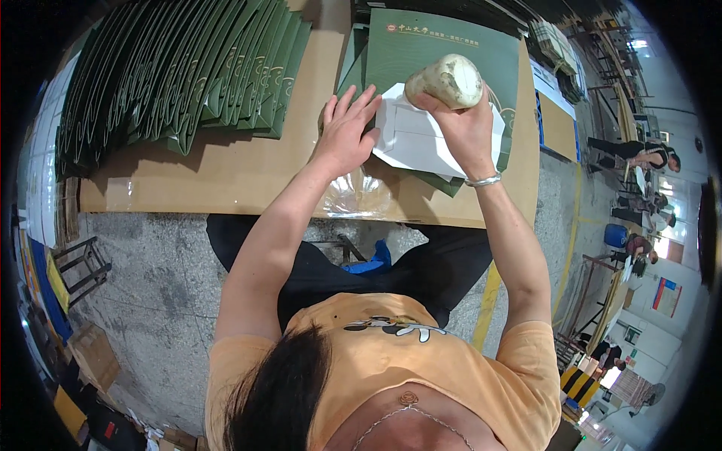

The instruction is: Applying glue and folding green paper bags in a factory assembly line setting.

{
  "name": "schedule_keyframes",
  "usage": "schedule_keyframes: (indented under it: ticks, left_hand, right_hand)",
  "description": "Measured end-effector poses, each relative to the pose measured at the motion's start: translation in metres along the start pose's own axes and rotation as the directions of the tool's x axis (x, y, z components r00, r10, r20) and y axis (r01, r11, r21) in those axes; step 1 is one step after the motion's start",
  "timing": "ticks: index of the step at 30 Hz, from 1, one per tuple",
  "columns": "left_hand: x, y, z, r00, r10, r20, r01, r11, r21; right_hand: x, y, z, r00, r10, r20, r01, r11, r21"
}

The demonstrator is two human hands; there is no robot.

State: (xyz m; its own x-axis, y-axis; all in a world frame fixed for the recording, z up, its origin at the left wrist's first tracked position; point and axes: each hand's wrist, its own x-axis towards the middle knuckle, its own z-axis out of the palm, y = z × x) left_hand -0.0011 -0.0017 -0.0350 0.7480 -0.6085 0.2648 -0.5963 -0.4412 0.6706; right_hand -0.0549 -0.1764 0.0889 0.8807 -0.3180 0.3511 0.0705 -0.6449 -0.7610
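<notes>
A stained off-white plastic bottle (pixel 445 81) is tilted in my right hand (pixel 468 135), whose fingers wrap round it. Its round, flat end faces up and its other end is hidden. Under it lies a green paper bag (pixel 440 49), flat on the table, with a white folded bottom (pixel 402 135) spread toward me. My left hand (pixel 347 134) is held flat with its fingers apart, at the left edge of that white part. I see nothing in it.
A row of folded green paper bags (pixel 188 83) leans at the left of the cardboard-covered table (pixel 263 177). More dark green bags are piled behind the flat one. Clear tape (pixel 357 194) shines at the near edge. Several people are at tables far right.
</notes>
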Motion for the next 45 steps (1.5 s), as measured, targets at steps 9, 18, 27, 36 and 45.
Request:
schedule_keyframes:
  ticks: [9, 18, 27, 36, 45]
  left_hand:
    - [0.000, 0.002, -0.002, 1.000, -0.006, 0.010, 0.006, 1.000, 0.000]
    - [-0.001, 0.002, -0.002, 1.000, -0.013, 0.012, 0.012, 1.000, 0.011]
    - [0.000, -0.002, 0.005, 0.999, 0.039, -0.022, -0.039, 0.999, 0.005]
    - [0.000, -0.004, 0.004, 1.000, 0.025, -0.001, -0.025, 0.999, 0.021]
    - [-0.001, -0.004, 0.005, 1.000, 0.023, 0.005, -0.023, 0.999, 0.027]
  right_hand:
    - [0.001, -0.006, 0.004, 1.000, 0.004, -0.006, -0.004, 0.999, -0.040]
    - [-0.001, -0.008, 0.003, 0.999, -0.014, -0.040, 0.013, 0.999, -0.029]
    - [-0.013, -0.010, -0.084, 0.948, 0.194, -0.253, -0.103, 0.937, 0.334]
    - [-0.028, 0.006, -0.141, 0.913, 0.164, -0.372, -0.145, 0.986, 0.080]
    - [-0.020, 0.030, -0.133, 0.936, 0.112, -0.334, -0.135, 0.990, -0.047]
